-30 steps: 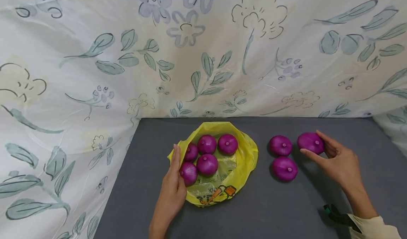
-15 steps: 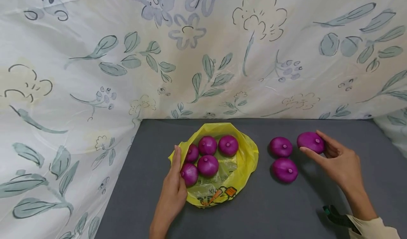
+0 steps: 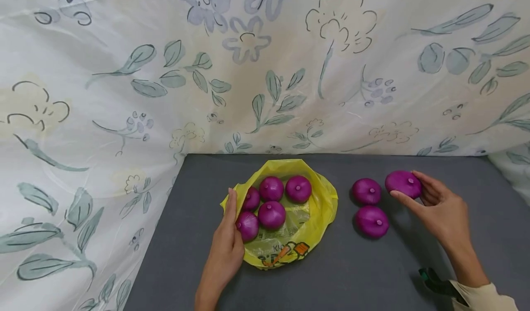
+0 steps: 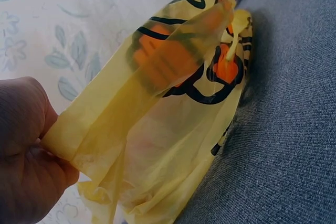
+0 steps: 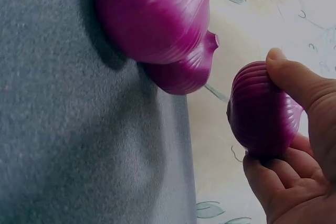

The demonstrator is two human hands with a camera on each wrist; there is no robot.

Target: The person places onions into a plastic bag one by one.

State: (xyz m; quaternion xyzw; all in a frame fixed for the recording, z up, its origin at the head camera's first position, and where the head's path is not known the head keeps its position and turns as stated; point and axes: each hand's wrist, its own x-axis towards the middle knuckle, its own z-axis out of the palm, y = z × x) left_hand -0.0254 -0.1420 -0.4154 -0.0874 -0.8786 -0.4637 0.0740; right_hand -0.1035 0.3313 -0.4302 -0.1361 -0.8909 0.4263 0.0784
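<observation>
A yellow plastic bag [image 3: 323,210] stands with its mouth spread wide, several purple onions [image 3: 271,215] inside it toward the left and back. My left hand [image 3: 224,249] grips the bag's left rim; in the left wrist view, the thumb and curled fingers pinch the yellow film [image 4: 100,135]. On the right, my right hand [image 3: 443,212] holds a purple onion [image 3: 402,184] between thumb and fingers. That onion [image 5: 262,108] is lifted off the table, as the right wrist view shows. Two more onions [image 3: 371,221] rest on the table between the bag and my right hand.
The dark grey table [image 3: 314,283] ends at the back against a floral-printed cloth [image 3: 256,108], which also hangs along the left side. A dark band [image 3: 439,283] shows at my right wrist beside a cream sleeve [image 3: 484,297].
The onion in my right hand has shifted very slightly left and up. My left hand keeps its hold on the bag, and the head view has moved a little.
</observation>
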